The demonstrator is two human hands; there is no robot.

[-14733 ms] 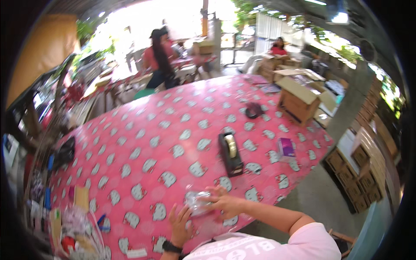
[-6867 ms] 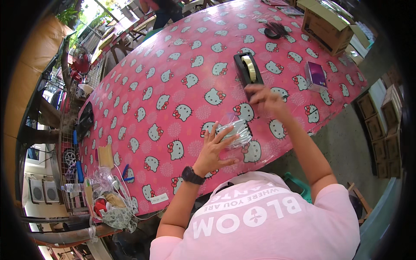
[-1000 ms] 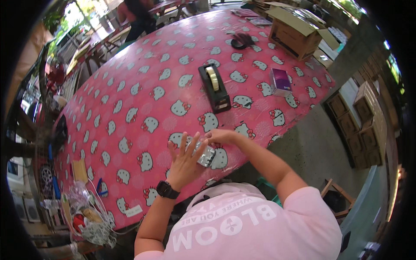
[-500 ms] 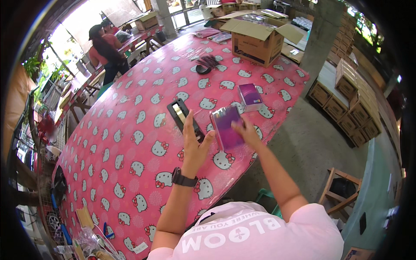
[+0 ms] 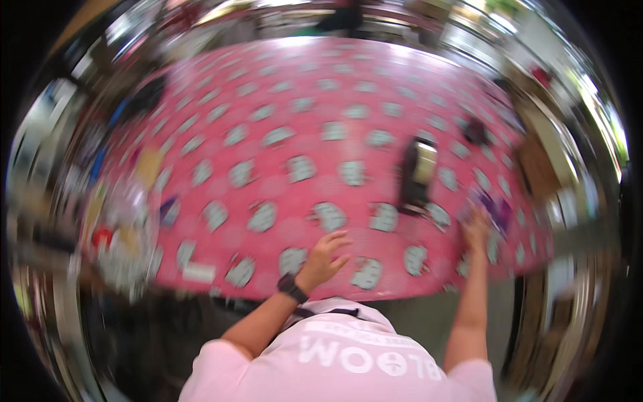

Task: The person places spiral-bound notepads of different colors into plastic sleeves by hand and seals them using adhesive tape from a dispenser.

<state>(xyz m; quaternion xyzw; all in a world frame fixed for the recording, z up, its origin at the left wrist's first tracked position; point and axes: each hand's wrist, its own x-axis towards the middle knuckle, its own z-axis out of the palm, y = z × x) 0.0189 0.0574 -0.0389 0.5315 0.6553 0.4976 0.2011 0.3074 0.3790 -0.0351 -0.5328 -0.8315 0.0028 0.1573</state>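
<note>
My left hand hovers low over the near edge of the pink table cover, its fingers apart and nothing in them. A dark watch is on that wrist. Off to the right, my right hand reaches over the table, smeared by motion. Purple boxes or packs lie right at its fingertips; whether the fingers grip one I cannot make out. Between the hands, a bit farther back, stands a black tape dispenser with a pale roll.
A brown cardboard box is at the table's right side, with a blurred dark object to its left. On the left lie a clear plastic bag of mixed items, a small blue thing and a white label.
The view has swung to the left and is blurred. My left hand has drawn back from beside the tape dispenser. The purple pack my right hand touched now sits near the other purple box.
</note>
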